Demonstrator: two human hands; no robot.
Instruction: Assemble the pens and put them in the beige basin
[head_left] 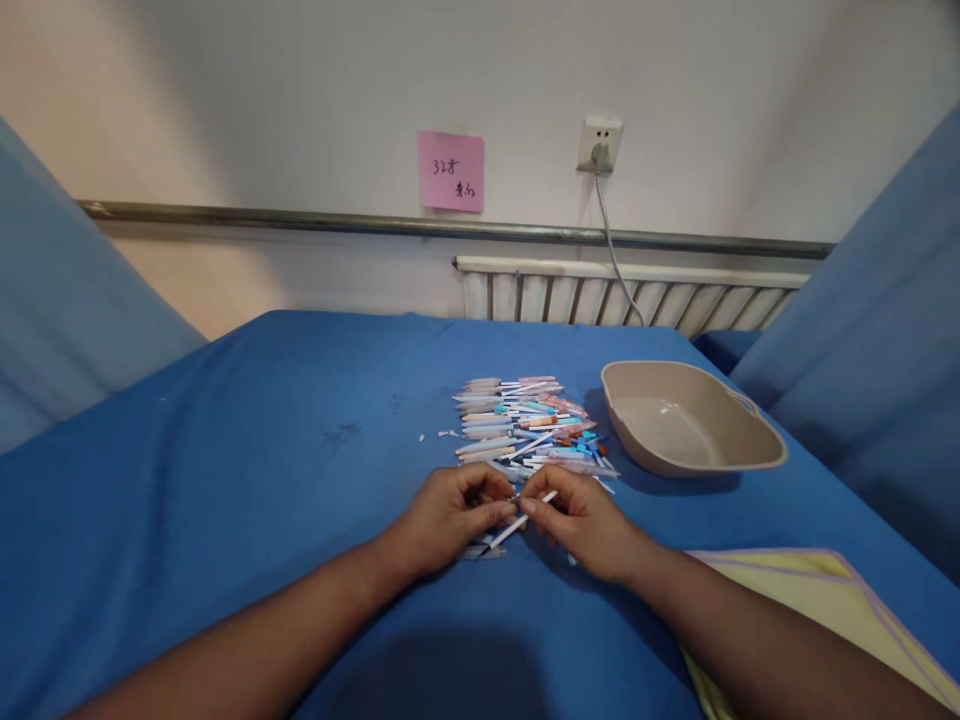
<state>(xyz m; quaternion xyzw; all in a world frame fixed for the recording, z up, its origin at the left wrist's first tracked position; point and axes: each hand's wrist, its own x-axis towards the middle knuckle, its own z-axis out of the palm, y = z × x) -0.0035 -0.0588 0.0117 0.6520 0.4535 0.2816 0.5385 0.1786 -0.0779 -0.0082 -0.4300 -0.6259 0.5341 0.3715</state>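
Observation:
My left hand (457, 518) is closed in a pinch, thumb and forefinger on a small dark, ridged piece (514, 498) that looks like a pen spring. Right against it, my right hand (581, 520) pinches a slim white pen refill (523, 520), slanting with its dark tip down to the left. Just beyond both hands lies a spread of pen parts (517, 420): pale barrels, white refills and blue, orange and pink pieces. A few more barrels (484, 551) lie partly hidden beneath my fingers.
On the right stands a beige plastic basin (690, 415). A folded yellow cloth (810, 600) lies near my right forearm, on the blue sheet (225, 480). Tiny white bits (448, 433) lie left of the parts. Behind are a metal rail (337, 222) and radiator (570, 290).

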